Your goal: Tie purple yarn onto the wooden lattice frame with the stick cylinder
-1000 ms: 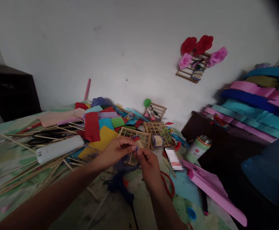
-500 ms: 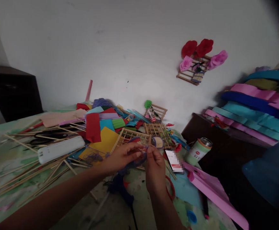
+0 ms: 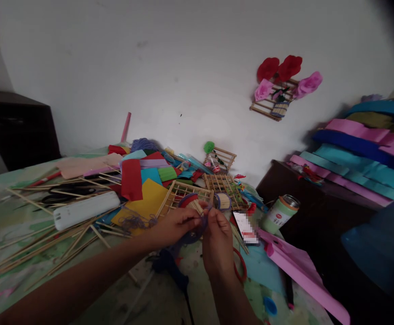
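Note:
Near the middle of the table, a small round piece of wooden sticks with a red and blue edge shows between my hands. My left hand is closed at its lower side, fingers pinched by the purple yarn. Close beside it, my right hand is closed with thumb and forefinger pinching the same yarn. My fingers partly hide the yarn and the piece. Loose purple yarn lies left of my hands on yellow paper.
A blue glue gun lies below my hands. Left are a white case and many thin sticks. Right are a phone, red-handled scissors and a green jar. Stick lattices lie behind.
My left hand has moved slightly down and left, so more of the round stick piece shows. My right hand has shifted slightly left.

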Motion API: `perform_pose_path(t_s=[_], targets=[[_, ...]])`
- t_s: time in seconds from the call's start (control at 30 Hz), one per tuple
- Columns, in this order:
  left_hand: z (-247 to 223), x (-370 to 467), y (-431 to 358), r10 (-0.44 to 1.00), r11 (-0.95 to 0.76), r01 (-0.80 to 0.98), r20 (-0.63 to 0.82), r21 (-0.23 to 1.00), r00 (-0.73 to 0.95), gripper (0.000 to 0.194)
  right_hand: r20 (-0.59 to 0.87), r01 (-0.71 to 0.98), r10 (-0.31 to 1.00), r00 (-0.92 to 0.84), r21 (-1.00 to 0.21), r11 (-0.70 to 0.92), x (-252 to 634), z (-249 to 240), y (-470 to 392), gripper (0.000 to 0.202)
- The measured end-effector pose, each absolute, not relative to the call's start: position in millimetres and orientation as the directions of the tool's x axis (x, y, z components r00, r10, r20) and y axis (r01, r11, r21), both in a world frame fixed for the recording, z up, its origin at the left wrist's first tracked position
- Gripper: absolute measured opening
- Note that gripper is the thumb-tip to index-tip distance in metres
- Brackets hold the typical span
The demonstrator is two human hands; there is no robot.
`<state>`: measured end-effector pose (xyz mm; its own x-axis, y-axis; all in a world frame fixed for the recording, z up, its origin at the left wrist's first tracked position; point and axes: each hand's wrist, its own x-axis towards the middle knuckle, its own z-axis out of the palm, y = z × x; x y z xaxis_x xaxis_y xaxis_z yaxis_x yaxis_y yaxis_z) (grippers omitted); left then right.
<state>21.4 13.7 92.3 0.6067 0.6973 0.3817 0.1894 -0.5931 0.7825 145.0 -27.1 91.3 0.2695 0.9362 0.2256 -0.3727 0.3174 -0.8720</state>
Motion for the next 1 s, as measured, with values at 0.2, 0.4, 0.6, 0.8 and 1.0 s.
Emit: perform_pose_path(t_s=[0.2, 0.4, 0.6, 0.8, 1.0], targets=[[101.0, 4.3, 31.5, 0.614, -0.682, 0.322, 0.275, 0.656, 0.740, 0.033, 0.170, -0.558, 0.862, 0.478, -0.699, 0.447, 163.4, 105.0, -25.8, 0.015], [98.2, -51.7, 81.1, 0.682, -0.671, 0.506, 0.183, 0.542, 0.708, 0.029, 0.246, -0.483, 0.734, 0.633, -0.615, 0.623, 195.2, 112.8, -22.8, 0.008], [81.0, -90.5, 108.7, 0.884, -0.464, 0.782, 0.155, 0.417, 0.441, 0.021, 0.257, -0.448, 0.703, 0.663, -0.616, 0.648, 196.7, 116.1, -21.5, 0.009], [101.8, -32.5, 53.0, 0.676, -0.671, 0.433, 0.257, 0.602, 0.691, 0.049, 0.125, -0.544, 0.932, 0.339, -0.782, 0.303, 147.2, 92.1, -20.0, 0.020], [107.3, 8.7, 21.9, 0.691, -0.637, 0.343, 0.315, 0.690, 0.651, 0.023, 0.139, -0.456, 0.951, 0.278, -0.852, 0.258, 133.9, 78.0, -22.6, 0.020]])
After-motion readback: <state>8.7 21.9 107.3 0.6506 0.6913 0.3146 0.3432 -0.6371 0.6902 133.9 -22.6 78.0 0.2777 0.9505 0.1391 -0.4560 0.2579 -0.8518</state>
